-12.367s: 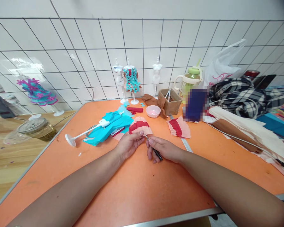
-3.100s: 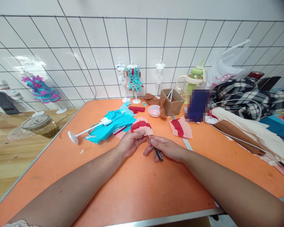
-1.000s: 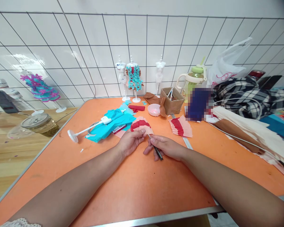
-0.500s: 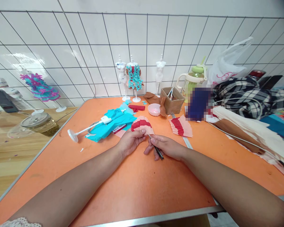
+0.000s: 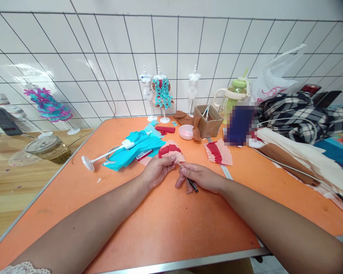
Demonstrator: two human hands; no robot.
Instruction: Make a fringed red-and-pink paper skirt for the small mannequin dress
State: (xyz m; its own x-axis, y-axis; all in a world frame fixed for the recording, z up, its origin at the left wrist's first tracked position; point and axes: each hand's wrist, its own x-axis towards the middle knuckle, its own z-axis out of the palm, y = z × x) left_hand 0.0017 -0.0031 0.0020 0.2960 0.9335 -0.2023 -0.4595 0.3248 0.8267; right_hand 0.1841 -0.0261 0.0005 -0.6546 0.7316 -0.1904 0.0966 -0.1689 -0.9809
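My left hand pinches the lower edge of a pleated pink piece with a red band, which looks like crepe paper. The thumb lies on top of that edge. Slim dark tweezers sit between the thumb and fingers of my right hand. Their pale metal tip points up and left, at the pink edge beside my left thumb. My right hand's lower fingers are curled loosely beneath. A second pleated pink-and-red piece lies flat on the orange table, to the right.
A white mannequin on blue paper lies left. Behind are a pink bowl, a cardboard box, and a dressed mannequin. A jug stands back right, near brown and cream sheets. A glass jar stands far left.
The tweezers' tip has shifted slightly up and left, closer to my left thumb at the pink edge. My left hand has stayed almost still.
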